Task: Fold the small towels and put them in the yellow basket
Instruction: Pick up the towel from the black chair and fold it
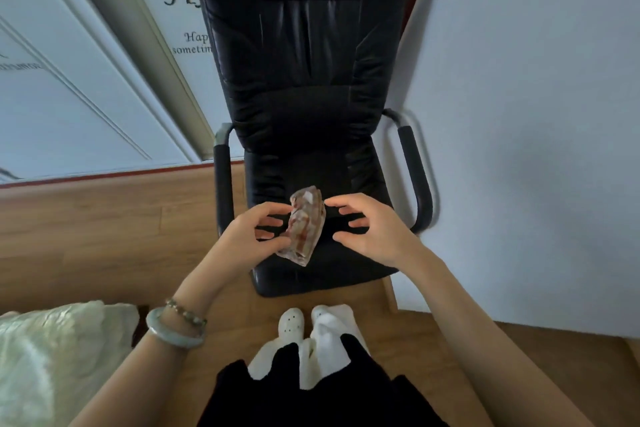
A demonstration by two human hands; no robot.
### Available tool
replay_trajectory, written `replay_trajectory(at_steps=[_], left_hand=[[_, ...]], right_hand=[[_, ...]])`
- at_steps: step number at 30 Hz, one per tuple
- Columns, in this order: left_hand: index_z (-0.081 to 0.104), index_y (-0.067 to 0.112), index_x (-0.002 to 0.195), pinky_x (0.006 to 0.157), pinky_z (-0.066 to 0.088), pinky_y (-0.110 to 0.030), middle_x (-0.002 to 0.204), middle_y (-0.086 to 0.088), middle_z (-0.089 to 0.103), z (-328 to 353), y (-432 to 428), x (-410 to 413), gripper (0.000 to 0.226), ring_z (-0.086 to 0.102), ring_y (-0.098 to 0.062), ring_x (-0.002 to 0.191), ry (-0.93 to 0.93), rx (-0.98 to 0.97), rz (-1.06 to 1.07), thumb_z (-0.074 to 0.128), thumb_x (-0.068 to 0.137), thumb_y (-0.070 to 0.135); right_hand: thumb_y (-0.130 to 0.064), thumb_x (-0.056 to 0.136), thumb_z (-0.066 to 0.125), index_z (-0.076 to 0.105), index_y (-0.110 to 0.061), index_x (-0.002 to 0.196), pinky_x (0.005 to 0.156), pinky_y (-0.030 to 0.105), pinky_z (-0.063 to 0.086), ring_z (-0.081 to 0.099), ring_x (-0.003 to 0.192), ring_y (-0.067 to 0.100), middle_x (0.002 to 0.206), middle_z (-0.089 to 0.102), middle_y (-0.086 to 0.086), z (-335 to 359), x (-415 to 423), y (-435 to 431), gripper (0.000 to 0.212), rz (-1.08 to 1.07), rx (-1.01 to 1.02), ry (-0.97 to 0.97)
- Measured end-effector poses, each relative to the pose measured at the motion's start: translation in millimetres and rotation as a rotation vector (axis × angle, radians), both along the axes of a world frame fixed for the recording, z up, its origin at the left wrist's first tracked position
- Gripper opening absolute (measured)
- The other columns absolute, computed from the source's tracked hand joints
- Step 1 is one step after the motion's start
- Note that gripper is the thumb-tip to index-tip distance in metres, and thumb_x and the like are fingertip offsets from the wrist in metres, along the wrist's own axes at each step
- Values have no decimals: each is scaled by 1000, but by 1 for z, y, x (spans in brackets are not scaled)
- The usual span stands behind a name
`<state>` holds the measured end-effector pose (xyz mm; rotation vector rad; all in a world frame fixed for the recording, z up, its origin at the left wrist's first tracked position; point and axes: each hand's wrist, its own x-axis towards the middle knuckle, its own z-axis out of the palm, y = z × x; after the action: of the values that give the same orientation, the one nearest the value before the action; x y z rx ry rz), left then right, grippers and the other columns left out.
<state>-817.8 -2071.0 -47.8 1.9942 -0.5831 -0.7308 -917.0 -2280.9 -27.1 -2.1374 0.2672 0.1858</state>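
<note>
Chair (311, 114) stands on the floor (104, 225). Small towel (306, 225) is at the front middle of the chair seat. Left hand (249, 236) is over the seat's front left, its fingers (277, 210) and thumb pinching the towel's left edge. Right hand (370, 229) is over the seat's front right, just beside the towel, apart from it. Two shoes (292, 322) stand on the floor directly before the chair. Bedding (52, 357) lies before and left of the chair. A lettered panel (187, 28) stands behind and left of the chair, a wall (519, 114) to its right.

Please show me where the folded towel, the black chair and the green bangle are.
folded towel (306, 225): head view, middle of its patterned face.
black chair (311, 114): head view, lower part of backrest.
green bangle (166, 336): head view, on the band.
</note>
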Motion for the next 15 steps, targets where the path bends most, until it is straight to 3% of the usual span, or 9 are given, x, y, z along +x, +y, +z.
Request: replay_trajectory(at_steps=[3,7,15], left_hand=[[57,30,115,83,49,-17,107,22,57,-24,-4,5,45,55,3,103,48,46,87,72,79,8],[55,30,116,81,46,-13,104,25,54,-66,-8,19,45,55,4,98,60,112,180,71,80,9],[58,22,121,84,40,-14,118,6,59,-194,-14,38,42,51,-6,111,96,244,275,71,81,15]], right_hand=[[-16,82,70,55,-32,123,83,4,44,50,106,-8,116,54,-17,-26,11,-13,47,20,41,50],[-16,81,70,58,-29,118,81,6,46,54,103,-5,113,56,-15,-71,29,-29,41,9,77,99],[-17,83,68,60,-24,117,84,20,50,56,102,4,115,59,-7,-209,60,-32,35,53,74,309]])
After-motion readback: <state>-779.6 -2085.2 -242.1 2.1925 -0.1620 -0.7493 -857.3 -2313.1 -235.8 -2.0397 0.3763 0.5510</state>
